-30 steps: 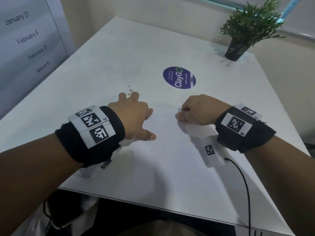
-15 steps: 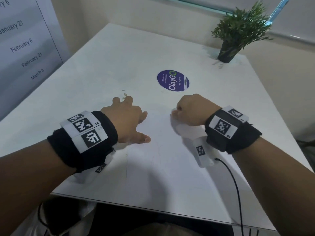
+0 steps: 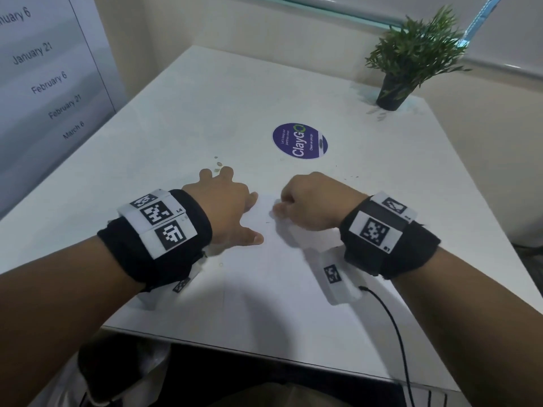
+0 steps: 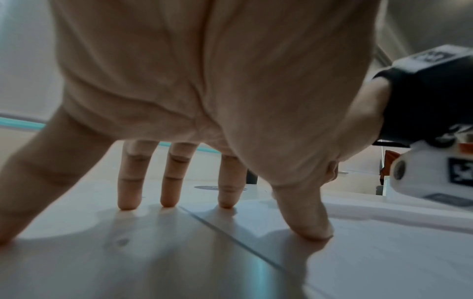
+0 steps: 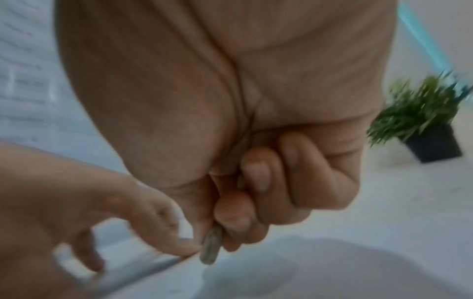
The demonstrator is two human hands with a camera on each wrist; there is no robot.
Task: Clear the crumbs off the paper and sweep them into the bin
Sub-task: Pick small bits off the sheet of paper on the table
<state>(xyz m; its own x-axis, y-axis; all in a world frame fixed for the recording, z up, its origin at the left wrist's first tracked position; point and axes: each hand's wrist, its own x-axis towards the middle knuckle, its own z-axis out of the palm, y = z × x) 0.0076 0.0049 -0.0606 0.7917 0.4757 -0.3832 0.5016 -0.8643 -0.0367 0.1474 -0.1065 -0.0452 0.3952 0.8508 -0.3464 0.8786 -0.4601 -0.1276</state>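
A white sheet of paper point(image 3: 279, 286) lies on the white table point(image 3: 205, 98) in front of me. My left hand point(image 3: 232, 210) is spread, its straight fingers point(image 4: 169, 194) pressing down at the paper's left edge point(image 4: 230, 232). A few small crumbs point(image 3: 219, 165) lie on the table just beyond those fingertips. My right hand point(image 3: 305, 201) is curled into a fist over the sheet's far part. In the right wrist view, its thumb and forefinger point(image 5: 230, 218) pinch a flat grey-green crumb point(image 5: 211, 247) just above the paper.
A round purple ClayGo sticker point(image 3: 299, 141) sits past the hands, and a potted plant point(image 3: 392, 92) stands at the far right corner. Tiny dark specks point(image 3: 349, 177) dot the table right of the fist. A dark bin with a pale liner point(image 3: 117, 374) shows below the front edge. A black cable point(image 3: 393, 333) trails from my right wrist.
My right fist has slid a little left, closer to the left hand. The left hand stays pressed in the same spot.
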